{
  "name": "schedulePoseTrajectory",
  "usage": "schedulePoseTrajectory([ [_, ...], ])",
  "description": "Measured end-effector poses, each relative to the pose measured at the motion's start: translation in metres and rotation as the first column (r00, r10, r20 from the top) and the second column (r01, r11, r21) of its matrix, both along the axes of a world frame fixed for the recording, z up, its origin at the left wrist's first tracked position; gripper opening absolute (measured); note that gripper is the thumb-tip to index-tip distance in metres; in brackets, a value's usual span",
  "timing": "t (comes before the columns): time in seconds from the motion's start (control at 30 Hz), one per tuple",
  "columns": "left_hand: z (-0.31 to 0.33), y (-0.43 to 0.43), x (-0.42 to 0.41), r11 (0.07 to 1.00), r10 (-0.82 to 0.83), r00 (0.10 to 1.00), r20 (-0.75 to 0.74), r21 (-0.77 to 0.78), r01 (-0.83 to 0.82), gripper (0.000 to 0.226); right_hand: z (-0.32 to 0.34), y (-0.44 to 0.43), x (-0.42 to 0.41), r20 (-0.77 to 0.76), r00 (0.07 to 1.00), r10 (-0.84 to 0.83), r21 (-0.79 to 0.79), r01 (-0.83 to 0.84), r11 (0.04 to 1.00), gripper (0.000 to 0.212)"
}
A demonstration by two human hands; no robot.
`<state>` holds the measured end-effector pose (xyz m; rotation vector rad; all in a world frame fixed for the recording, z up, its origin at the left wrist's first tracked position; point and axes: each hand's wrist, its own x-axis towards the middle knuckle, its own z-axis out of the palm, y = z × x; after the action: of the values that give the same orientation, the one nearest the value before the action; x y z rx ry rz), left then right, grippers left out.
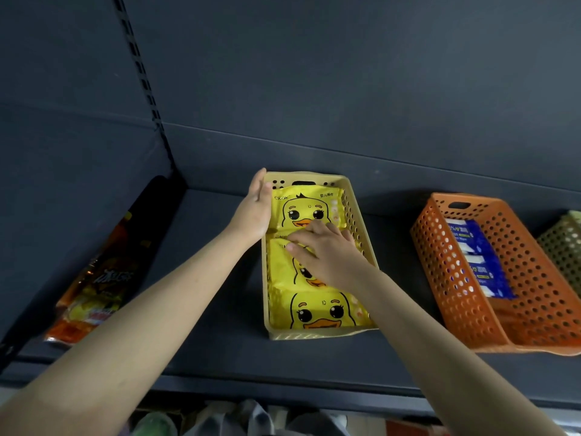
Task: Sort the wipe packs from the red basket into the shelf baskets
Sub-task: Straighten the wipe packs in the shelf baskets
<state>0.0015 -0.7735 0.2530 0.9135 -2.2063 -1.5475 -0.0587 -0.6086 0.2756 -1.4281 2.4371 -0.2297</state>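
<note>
We see left hand (256,209) flat against outer left wall of yellow basket (314,335), fingers straight, pressed together. Right hand (327,256) inside basket, on middle duck pack (284,269); fingers close together, bent down onto its far edge, thumb out to left. Whether they pinch it, we cannot tell. Rear duck pack (309,209) and front duck pack (320,309) lie in same basket, on dark shelf (220,350). To right, apart: orange basket (534,309) holding blue packs (481,256); green basket (564,247) at frame edge. Far left: snack bag (94,287).

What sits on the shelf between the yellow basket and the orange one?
Nothing; the head view shows bare shelf between yellow basket and orange basket.
</note>
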Motion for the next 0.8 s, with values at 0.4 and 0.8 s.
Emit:
schedulePoseTrajectory([
  [0.4,0.0,0.002,0.0,1.0,-0.01,1.0,0.023,-0.011,0.01,0.051,-0.013,0.031,0.028,-0.01,0.998,0.06,0.26,-0.055,0.964,0.065],
  [0.8,0.003,0.003,0.001,1.0,-0.013,0.999,0.039,-0.003,0.013,0.052,-0.009,0.036,0.021,0.159,0.984,0.083,0.328,-0.132,0.935,0.071],
])
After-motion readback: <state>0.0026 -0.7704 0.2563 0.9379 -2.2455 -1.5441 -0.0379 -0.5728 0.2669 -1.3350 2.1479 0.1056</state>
